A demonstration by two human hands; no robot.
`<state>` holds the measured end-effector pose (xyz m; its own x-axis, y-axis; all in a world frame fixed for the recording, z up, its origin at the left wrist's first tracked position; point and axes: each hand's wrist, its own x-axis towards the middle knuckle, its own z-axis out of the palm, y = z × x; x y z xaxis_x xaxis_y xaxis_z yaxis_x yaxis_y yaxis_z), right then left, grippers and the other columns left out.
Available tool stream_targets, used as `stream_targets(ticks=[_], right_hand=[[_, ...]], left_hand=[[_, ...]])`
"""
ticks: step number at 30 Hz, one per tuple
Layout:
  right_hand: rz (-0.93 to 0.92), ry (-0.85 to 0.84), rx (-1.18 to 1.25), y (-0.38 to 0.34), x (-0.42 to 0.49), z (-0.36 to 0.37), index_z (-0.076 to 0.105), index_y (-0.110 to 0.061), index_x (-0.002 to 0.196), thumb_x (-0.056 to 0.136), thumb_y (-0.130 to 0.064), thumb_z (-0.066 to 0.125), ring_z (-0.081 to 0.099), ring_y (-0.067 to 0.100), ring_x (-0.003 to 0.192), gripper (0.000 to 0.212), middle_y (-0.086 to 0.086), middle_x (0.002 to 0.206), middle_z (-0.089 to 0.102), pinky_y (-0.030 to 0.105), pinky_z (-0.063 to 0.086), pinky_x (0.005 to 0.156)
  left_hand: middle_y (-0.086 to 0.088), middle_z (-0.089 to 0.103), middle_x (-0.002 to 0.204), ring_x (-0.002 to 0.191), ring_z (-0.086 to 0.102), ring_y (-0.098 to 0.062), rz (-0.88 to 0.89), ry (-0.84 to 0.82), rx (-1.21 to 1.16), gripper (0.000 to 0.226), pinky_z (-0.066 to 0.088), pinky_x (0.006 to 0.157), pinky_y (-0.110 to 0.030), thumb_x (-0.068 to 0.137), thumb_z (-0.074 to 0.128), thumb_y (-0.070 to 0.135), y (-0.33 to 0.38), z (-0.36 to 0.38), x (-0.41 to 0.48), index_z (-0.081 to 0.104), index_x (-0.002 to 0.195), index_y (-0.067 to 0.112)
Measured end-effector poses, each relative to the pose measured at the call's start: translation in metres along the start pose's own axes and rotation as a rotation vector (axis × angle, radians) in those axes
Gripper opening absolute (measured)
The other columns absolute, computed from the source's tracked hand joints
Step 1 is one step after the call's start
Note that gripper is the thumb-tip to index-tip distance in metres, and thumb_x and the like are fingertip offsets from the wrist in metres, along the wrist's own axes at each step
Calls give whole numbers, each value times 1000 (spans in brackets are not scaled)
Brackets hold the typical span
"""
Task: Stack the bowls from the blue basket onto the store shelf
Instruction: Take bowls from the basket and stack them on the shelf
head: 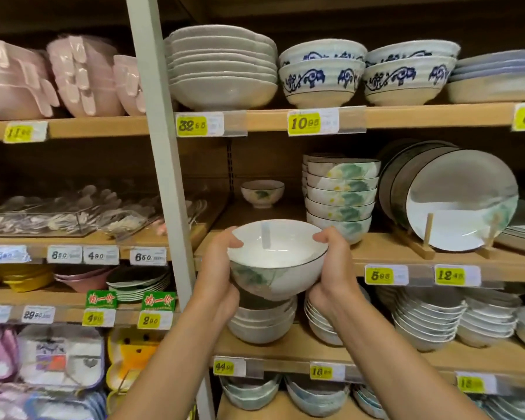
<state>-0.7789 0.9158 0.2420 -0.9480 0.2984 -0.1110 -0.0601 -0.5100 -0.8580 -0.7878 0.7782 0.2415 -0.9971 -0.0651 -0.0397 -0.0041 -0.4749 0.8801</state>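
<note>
I hold a white bowl (278,262) with a dark rim and green leaf print in front of the middle wooden shelf (373,247). My left hand (217,268) grips its left side, thumb over the rim. My right hand (335,268) grips its right side the same way. A stack of several matching bowls (341,198) stands on that shelf just behind and to the right. One small matching bowl (262,193) sits alone at the back of the shelf. The blue basket is out of view.
Dark-rimmed plates (455,201) lean in a wooden rack to the right. A grey upright post (161,153) divides the shelving on the left. Blue-patterned bowls (320,77) and white dishes (222,68) fill the shelf above; more bowl stacks (262,322) sit below.
</note>
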Motion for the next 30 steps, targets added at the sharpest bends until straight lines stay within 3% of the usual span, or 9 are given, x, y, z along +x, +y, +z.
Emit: stream_targets(ticks=[4,8,11,14,16,19,21,24,30], right_hand=[[109,-68,-59,-11,26,12,67,-10,105,71,-24,51,63,38,97,40,18,103,71,48,51,84],[86,-93,-48,-15,44,23,68,-9,102,80,-25,51,63,35,101,32,16,105,72,47,51,87],[-86,-95,-22,-3,48,20,70,-22,94,88,-31,53,68,16,89,20,-1,91,73,35,56,69],[-142,-101,-194,20,41,31,37,-39,141,78,-42,63,53,15,119,68,-11,134,50,42,50,96],[-203,-9,-214,30,48,42,24,-46,144,79,-31,62,45,17,122,77,-11,137,40,43,46,101],[-185,43,-54,24,70,45,41,-35,139,79,-9,50,51,20,112,66,-1,129,49,45,50,96],[-75,11,45,10,88,42,52,-26,131,76,-4,45,55,27,110,59,5,123,56,46,51,93],[125,-127,47,-7,104,38,62,-14,114,63,-2,44,61,34,96,55,12,108,64,40,55,74],[317,-316,-35,-14,124,37,62,-3,115,53,-8,40,61,37,86,66,19,111,64,34,56,63]], left_hand=[[-22,60,125,117,54,-41,-130,-77,-108,66,46,99,-53,60,52,21,12,-2,27,59,125,10],[-18,64,115,104,59,-38,-138,-7,-113,57,54,75,-45,63,50,25,14,4,55,60,119,15],[-16,65,109,100,61,-38,-79,49,-116,45,57,75,-50,70,50,26,13,7,73,61,113,18],[-17,65,111,102,63,-37,37,95,-151,39,54,85,-58,70,51,25,8,16,79,62,107,23],[-14,66,110,101,65,-33,123,115,-128,33,58,80,-52,67,52,27,-3,21,80,64,99,28],[-6,61,116,102,62,-22,208,111,-24,52,60,67,-36,64,55,34,-13,19,83,59,116,29],[-6,63,117,105,61,-25,169,101,44,55,58,78,-45,65,58,40,-8,12,89,58,120,30],[-7,75,94,80,72,-24,40,21,44,29,56,59,-34,79,56,33,8,-1,100,67,102,19],[-5,67,75,71,67,-24,-15,-63,-50,14,50,67,-35,78,51,24,13,-3,108,62,72,17]])
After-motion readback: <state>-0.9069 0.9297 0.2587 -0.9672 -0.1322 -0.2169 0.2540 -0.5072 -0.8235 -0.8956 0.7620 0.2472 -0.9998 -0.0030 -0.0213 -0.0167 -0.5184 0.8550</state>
